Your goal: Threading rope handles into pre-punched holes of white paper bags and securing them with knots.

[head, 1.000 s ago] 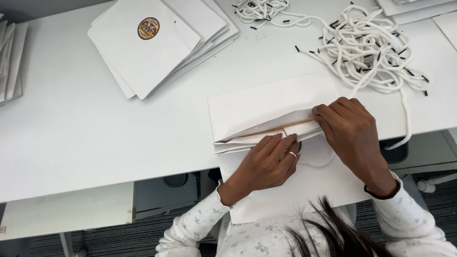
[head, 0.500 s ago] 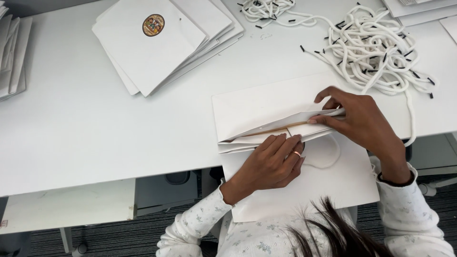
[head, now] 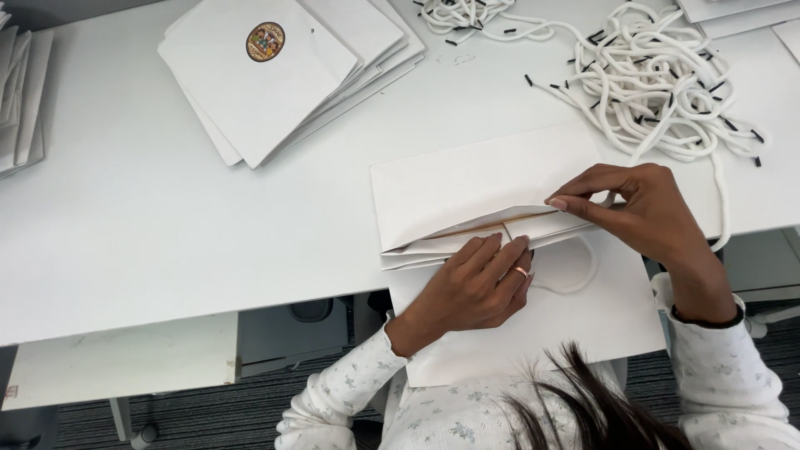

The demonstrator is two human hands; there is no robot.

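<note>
A flat white paper bag (head: 467, 179) lies at the table's near edge and hangs over it toward me. My left hand (head: 475, 283) presses on the bag's mouth, fingertips at the slit where a brown inner strip shows. My right hand (head: 637, 208) pinches the upper edge of the bag's mouth near its right end. A white rope handle loop (head: 575, 279) lies on the bag's lower panel between my hands. A white cord runs from my right hand up to a pile of cords.
A tangled pile of white cords with black tips (head: 658, 79) lies at the back right. A fanned stack of flat white bags (head: 283, 71), the top one with a round sticker, sits at the back left. More flat stacks (head: 21, 100) lie at the left edge.
My right hand has lifted off the bag's mouth and slid right, now pinching its upper edge. My left hand stays pressed on the bag; the handle loop has come into sight.
</note>
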